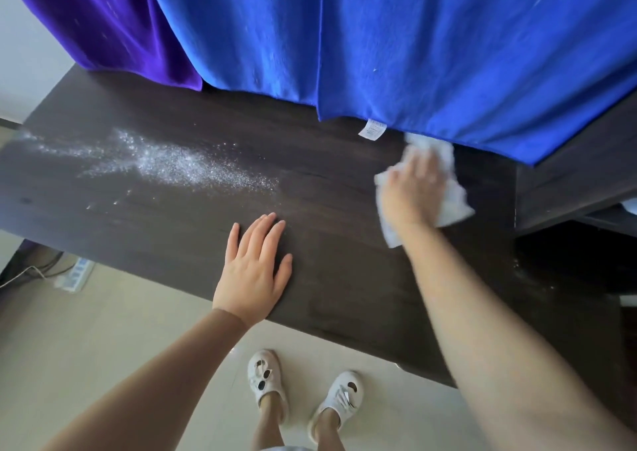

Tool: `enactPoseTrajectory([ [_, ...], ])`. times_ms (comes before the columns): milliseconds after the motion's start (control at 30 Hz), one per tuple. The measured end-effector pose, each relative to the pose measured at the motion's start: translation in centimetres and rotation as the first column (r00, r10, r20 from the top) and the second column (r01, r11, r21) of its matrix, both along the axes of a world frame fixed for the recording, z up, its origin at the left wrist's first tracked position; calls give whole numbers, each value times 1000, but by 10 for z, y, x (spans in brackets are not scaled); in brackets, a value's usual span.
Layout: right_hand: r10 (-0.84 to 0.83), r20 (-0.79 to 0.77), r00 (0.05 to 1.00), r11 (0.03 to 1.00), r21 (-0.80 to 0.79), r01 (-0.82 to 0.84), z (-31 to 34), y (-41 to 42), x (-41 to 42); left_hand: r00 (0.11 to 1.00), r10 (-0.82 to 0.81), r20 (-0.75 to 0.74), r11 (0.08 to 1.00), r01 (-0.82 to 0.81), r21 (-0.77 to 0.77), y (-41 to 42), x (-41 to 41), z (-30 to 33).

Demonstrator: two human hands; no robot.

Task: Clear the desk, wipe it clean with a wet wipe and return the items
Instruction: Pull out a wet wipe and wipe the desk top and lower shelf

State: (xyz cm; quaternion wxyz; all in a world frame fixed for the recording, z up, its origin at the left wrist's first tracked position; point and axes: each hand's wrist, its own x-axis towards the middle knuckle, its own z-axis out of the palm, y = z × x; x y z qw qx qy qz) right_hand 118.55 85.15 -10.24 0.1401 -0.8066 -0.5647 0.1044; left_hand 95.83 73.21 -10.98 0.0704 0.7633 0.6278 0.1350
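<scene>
A dark wooden desk (327, 271) runs across the view. My right hand (410, 192) presses a white wet wipe (453, 202) flat on the desk's far right part, just below the hanging blue cloth; the hand is motion-blurred. My left hand (253, 271) lies flat, fingers apart, on the desk's near edge and holds nothing. A patch of white powder (172, 164) is spread over the left half of the desk, apart from both hands.
A blue cloth (431, 47) and a purple cloth (113, 26) hang behind the desk. A dark shelf unit (568, 188) adjoins the right end. A power strip (74, 274) with cables lies on the tiled floor at left. My feet in white slippers (303, 392) stand below.
</scene>
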Motion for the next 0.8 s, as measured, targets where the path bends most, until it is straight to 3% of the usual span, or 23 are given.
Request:
enactPoseTrajectory([
  [33, 179, 4, 984, 984, 8, -179, -2, -4, -29, 1000, 4, -2, 1000, -4, 1, 0, 0, 0],
  [100, 534, 15, 846, 845, -38, -533, -5, -14, -62, 1000, 8, 2, 1000, -8, 0, 0, 1, -1],
  [133, 639, 28, 769, 768, -87, -635, -7, -14, -56, 1000, 12, 5, 1000, -12, -1, 0, 1, 0],
  [167, 653, 47, 756, 756, -111, -646, -9, -11, -34, 1000, 19, 6, 1000, -19, -2, 0, 1, 0],
  [200, 570, 73, 818, 821, -94, -563, -11, -10, -3, 1000, 23, 5, 1000, -23, -1, 0, 1, 0],
  [267, 212, 141, 967, 977, -18, -212, -14, -9, 65, 1000, 23, 5, 1000, -23, 3, -1, 1, 1],
  [333, -35, 155, 987, 999, -34, 41, -10, -18, 106, 1000, 18, 6, 1000, -18, 7, 0, 1, 1],
  [467, -101, 112, 988, 993, -44, 107, -8, -67, 84, 1000, 17, 8, 1000, -17, -10, 1, 1, 3],
  [600, -53, 151, 987, 995, -81, 66, -8, -140, 61, 1000, 6, 23, 1000, -6, -11, 0, -1, 0],
  [800, 50, 191, 980, 994, -102, -30, -9, -78, 73, 999, 4, 40, 1000, -4, -8, -2, -4, -1],
])
